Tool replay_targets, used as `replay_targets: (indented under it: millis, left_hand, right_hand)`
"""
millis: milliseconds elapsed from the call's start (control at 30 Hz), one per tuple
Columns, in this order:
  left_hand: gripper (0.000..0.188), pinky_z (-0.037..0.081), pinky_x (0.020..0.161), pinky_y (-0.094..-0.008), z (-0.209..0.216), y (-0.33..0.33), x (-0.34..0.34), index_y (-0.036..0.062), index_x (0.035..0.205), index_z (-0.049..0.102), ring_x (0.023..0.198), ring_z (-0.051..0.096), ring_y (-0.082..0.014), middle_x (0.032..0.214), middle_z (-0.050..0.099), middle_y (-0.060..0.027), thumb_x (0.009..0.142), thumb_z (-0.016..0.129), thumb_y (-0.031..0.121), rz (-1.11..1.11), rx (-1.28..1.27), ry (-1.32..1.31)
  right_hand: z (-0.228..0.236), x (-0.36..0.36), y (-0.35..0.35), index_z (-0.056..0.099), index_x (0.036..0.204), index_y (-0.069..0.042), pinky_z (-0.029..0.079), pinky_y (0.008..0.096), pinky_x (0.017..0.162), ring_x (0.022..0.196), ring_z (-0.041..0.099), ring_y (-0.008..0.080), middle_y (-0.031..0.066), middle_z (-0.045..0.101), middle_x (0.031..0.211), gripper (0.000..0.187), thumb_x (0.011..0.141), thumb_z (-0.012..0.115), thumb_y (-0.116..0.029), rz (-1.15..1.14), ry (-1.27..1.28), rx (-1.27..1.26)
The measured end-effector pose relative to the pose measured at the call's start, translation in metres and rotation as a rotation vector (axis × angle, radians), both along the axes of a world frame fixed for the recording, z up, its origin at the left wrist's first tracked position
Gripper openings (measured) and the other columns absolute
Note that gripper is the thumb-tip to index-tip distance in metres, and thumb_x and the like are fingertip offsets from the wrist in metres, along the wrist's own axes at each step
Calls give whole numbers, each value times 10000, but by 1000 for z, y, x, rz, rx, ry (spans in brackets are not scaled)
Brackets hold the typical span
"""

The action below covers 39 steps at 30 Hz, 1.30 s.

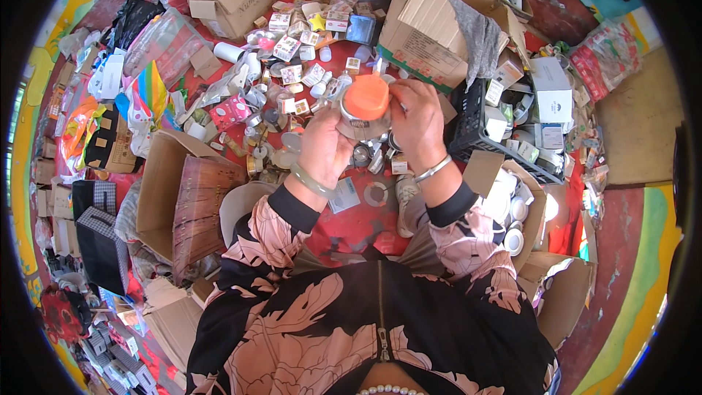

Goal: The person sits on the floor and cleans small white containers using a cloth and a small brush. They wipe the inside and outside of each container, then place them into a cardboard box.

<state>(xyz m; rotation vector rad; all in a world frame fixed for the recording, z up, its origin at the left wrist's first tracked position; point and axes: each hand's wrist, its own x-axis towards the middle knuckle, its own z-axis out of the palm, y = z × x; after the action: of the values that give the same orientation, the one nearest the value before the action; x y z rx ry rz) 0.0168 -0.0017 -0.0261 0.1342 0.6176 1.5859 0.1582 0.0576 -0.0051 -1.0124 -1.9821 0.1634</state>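
A clear jar with an orange lid is held up in front of me, over the pile on the floor. My left hand is wrapped round the jar's left side. At the lid's right edge, the bent fingers of my right hand press against the jar and lid. A small pale spout or tip shows just past the lid; whether it belongs to the jar I cannot tell. Small boxes, jars and metal lids lie scattered beneath and beyond my hands.
A large cardboard box stands at far right, beside a black crate of cartons. Nearer right, an open box holds white round items. An open box stands at left, another box at the back. Red sheeting covers the floor.
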Motion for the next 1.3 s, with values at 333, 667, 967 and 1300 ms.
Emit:
replay_targets:
  millis: [333, 667, 967, 1300]
  left_hand:
    - [212, 505, 798, -358, -26, 4, -4, -31, 1064, 528, 911, 624, -224, 1018, 617, -118, 903, 426, 63, 76, -79, -15]
    - [239, 498, 811, -367, -26, 3, -7, -5, 1101, 503, 937, 606, -235, 1044, 592, -116, 949, 372, 125, 201, -72, 154]
    - [256, 493, 806, -352, 5, -2, 3, 30, 1183, 443, 979, 590, -224, 1118, 561, -115, 964, 359, 134, 303, 10, 133]
    - [323, 503, 745, -271, 27, -13, 24, 76, 1239, 385, 995, 580, -164, 1170, 537, -72, 952, 460, 206, 225, 188, 129]
  right_hand:
    - [3, 10, 2, 652, 769, -24, 461, 379, 734, 843, 543, 314, 110, 580, 839, 118, 667, 592, -19, 141, -206, -125]
    - [-6, -25, -39, 597, 697, -8, 457, 403, 690, 797, 537, 318, 135, 558, 783, 25, 698, 575, -21, 162, -35, -211]
    - [-13, -28, -36, 603, 859, -2, 459, 390, 725, 878, 542, 333, 147, 568, 905, 236, 656, 699, -73, 147, 77, -325]
    - [-6, -21, -15, 557, 806, -13, 463, 409, 685, 801, 524, 332, 137, 544, 814, 240, 617, 667, -113, -3, 50, -198]
